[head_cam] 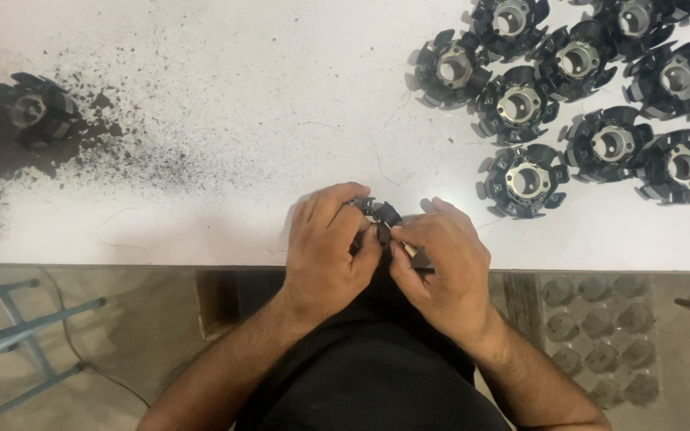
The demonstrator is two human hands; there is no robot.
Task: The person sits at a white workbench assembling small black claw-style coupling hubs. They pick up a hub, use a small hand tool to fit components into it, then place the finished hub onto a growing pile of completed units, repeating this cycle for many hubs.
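A: What is the biggest thing seen?

B: A white table (201,96) is seen. Black dust (133,152) is spread over its left side.

A: What is laid on it?

B: A bunch of black round parts with metal middles (592,88) is set at the far right. One more black round part (32,109) is left alone at the far left, in the dust.

A: What is seen below the table?

B: A grey tray with round cups (600,335) is seen on the floor at the right. Blue metal legs (21,335) are seen at the left.

A: What is held by the hands?

B: A small black part (380,214) is held at the near edge of the table, in the middle. The left hand (327,247) is curled round it from the left. The right hand (445,263) is closed too, and a thin pale stick (409,249) is pinched in it, right beside the part. What the stick is cannot be told.
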